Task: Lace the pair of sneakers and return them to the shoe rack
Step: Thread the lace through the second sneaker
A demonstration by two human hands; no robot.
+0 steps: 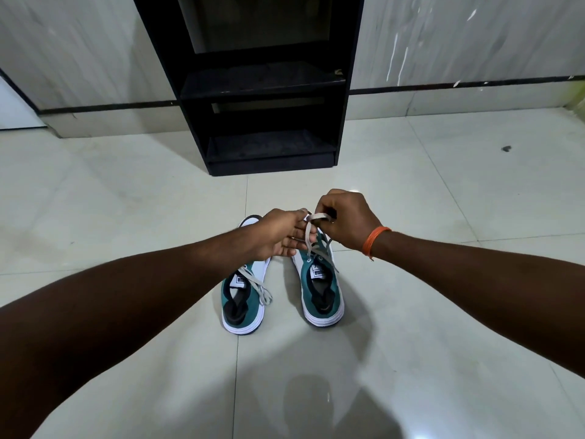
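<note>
Two teal and white sneakers stand side by side on the floor, heels toward me. The left sneaker (245, 293) has its grey lace lying loose over the tongue and side. Over the toe half of the right sneaker (319, 291), both hands work its grey lace (311, 231). My left hand (281, 236) pinches one strand from the left. My right hand (345, 221), with an orange thread band on the wrist, grips a loop of the lace from the right. The toes of both shoes are hidden under my hands.
A black shoe rack (262, 87) with open shelves stands against the marble wall straight ahead, about a shoe's length beyond the sneakers. Pale glossy tiles (126, 191) spread all around. A small dark speck (506, 148) lies on the floor at right.
</note>
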